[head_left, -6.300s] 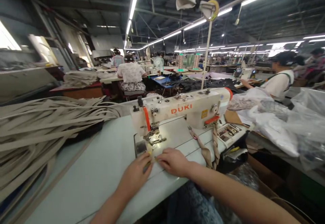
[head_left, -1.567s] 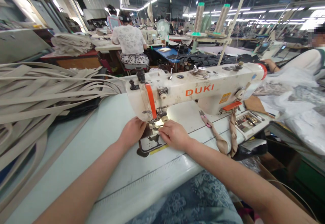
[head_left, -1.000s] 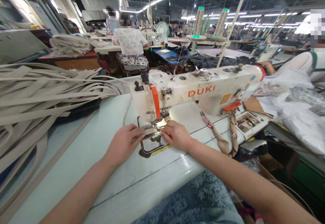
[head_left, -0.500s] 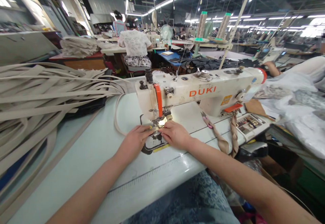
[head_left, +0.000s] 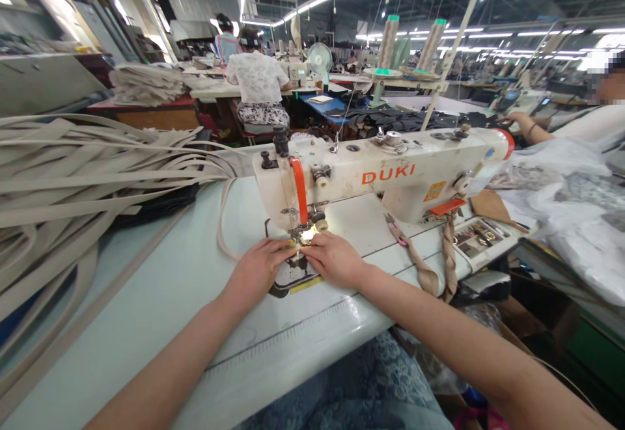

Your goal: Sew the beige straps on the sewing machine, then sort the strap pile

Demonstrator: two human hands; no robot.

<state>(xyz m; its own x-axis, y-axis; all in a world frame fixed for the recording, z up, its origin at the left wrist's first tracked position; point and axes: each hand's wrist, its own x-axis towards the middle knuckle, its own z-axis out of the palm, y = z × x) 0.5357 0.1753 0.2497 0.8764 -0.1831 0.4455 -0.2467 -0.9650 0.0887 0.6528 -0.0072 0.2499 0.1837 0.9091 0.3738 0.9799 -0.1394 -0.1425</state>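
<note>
A white sewing machine (head_left: pixel 342 166) with orange DUKI lettering stands before me, its lamp shining at the needle. A beige fabric strap (head_left: pixel 223 222) loops over the table and runs to the needle area behind my left hand. My left hand (head_left: pixel 261 264) has its fingertips closed on the strap just left of the presser foot. From the other side, my right hand (head_left: pixel 334 259) pinches the strap close to the needle, nearly meeting the left fingertips. Fingers cover most of the strap there. Below them shows the dark-edged needle plate (head_left: pixel 299 272).
Many beige straps (head_left: pixel 97 170) are piled at the left. Pink-handled scissors (head_left: pixel 394 228) and a tray of small parts (head_left: pixel 483 240) lie right of the machine. Thread cones (head_left: pixel 388 43) stand behind. A co-worker's arm (head_left: pixel 532 129) reaches in at the far right, near plastic bags (head_left: pixel 566 189).
Both hands remain at the needle, their fingertips shifted only slightly. The view has moved a little. The co-worker at the right has come further into view.
</note>
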